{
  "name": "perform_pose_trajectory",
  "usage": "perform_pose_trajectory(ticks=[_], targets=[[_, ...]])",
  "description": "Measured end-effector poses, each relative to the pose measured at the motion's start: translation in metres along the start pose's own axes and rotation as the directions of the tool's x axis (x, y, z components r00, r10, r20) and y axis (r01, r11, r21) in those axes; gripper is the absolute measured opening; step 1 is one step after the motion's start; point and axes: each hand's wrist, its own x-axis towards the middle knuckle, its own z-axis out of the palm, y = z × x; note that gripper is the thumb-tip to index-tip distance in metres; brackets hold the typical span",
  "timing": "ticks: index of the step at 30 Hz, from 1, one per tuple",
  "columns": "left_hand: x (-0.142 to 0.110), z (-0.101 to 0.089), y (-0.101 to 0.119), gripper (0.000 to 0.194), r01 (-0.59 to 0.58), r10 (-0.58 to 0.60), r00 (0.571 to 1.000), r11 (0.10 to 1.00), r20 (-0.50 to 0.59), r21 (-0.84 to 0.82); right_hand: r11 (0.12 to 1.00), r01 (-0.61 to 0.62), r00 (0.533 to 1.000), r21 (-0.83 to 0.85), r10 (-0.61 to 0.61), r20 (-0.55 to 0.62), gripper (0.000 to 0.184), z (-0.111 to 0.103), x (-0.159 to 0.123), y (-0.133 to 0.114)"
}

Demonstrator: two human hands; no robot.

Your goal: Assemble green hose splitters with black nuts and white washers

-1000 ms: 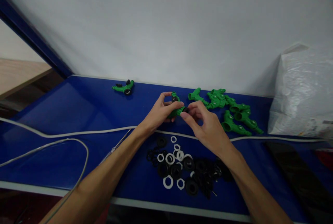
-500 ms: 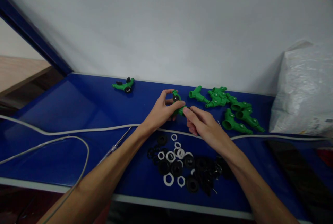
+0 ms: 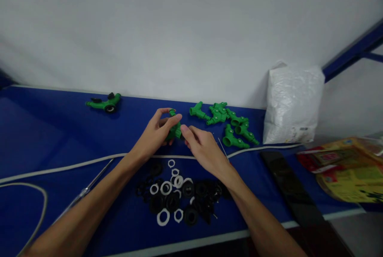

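My left hand (image 3: pixel 155 133) is closed round a green plastic fitting (image 3: pixel 174 128) held just above the blue table (image 3: pixel 44 129). My right hand (image 3: pixel 203 147) meets it from the right, fingertips pinched at the fitting's end; what they hold, if anything, is too small to see. Behind the hands lies a pile of several more green fittings (image 3: pixel 227 123). In front of them is a heap of black and white rings and nuts (image 3: pixel 179 195).
One assembled green fitting (image 3: pixel 104 103) lies apart at the back left. A white cable (image 3: pixel 74 164) runs across the table, and a thin metal tool (image 3: pixel 86 188) lies by my left forearm. A white plastic bag (image 3: pixel 291 107), a dark flat slab (image 3: pixel 291 187) and yellow packaging (image 3: pixel 347 169) sit to the right.
The camera has swung to the right, so everything sits further left in view and the yellow packaging appears. Both hands stay together on the green fitting, the right hand now lower and flatter.
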Motion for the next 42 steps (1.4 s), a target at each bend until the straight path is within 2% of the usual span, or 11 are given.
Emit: perform_pose_trajectory(ticks=[2, 6, 8, 14, 15, 20, 22, 27, 34, 39, 42], targets=[[0.001, -0.001, 0.0, 0.056, 0.01, -0.01, 1.0, 1.0, 0.001, 0.013, 1.0, -0.017, 1.0, 0.018, 0.017, -0.009, 0.055, -0.001, 0.0, 0.0], [0.002, -0.002, -0.002, 0.057, 0.054, -0.055, 0.997, 0.998, -0.056, -0.018, 0.988, 0.134, 0.99, -0.075, -0.136, -0.024, 0.032, -0.001, -0.001, -0.002], [0.002, -0.003, -0.003, 0.056, 0.056, -0.057, 0.997, 0.998, -0.06, -0.02, 0.981, 0.169, 0.985, -0.091, -0.171, -0.021, 0.031, 0.0, -0.001, -0.001], [0.001, -0.001, -0.005, 0.047, 0.003, -0.003, 1.0, 1.0, 0.013, 0.001, 0.999, -0.011, 1.0, 0.049, 0.01, 0.024, 0.053, 0.004, 0.001, 0.007], [0.001, -0.001, -0.006, 0.047, 0.005, -0.005, 1.0, 1.0, 0.012, -0.004, 1.0, 0.003, 1.0, 0.024, -0.003, 0.012, 0.053, 0.004, 0.0, 0.008], [0.005, -0.001, -0.011, 0.045, 0.001, -0.001, 1.0, 0.999, -0.017, -0.039, 0.958, 0.185, 0.979, -0.221, -0.198, -0.041, 0.023, 0.003, -0.001, 0.004], [0.004, -0.001, -0.01, 0.042, -0.006, 0.005, 1.0, 0.999, -0.011, -0.038, 0.961, 0.171, 0.982, -0.217, -0.185, -0.046, 0.027, 0.004, -0.001, 0.003], [0.0, 0.002, -0.006, 0.041, -0.019, 0.018, 1.0, 1.0, -0.003, -0.019, 0.995, 0.058, 0.997, -0.082, -0.062, -0.039, 0.05, 0.004, -0.002, 0.004], [0.004, -0.001, -0.01, 0.046, 0.011, -0.01, 1.0, 0.999, 0.011, -0.047, 0.963, 0.137, 0.985, -0.233, -0.158, -0.074, 0.03, 0.003, -0.002, 0.006], [0.001, 0.0, -0.008, 0.043, -0.026, 0.026, 0.999, 0.999, 0.021, -0.029, 0.996, 0.038, 0.998, -0.085, -0.043, -0.054, 0.051, 0.004, 0.0, 0.008], [0.002, 0.0, -0.008, 0.044, 0.004, -0.004, 1.0, 0.999, 0.008, -0.035, 0.984, 0.07, 0.996, -0.164, -0.077, -0.041, 0.043, 0.003, -0.001, 0.007]])
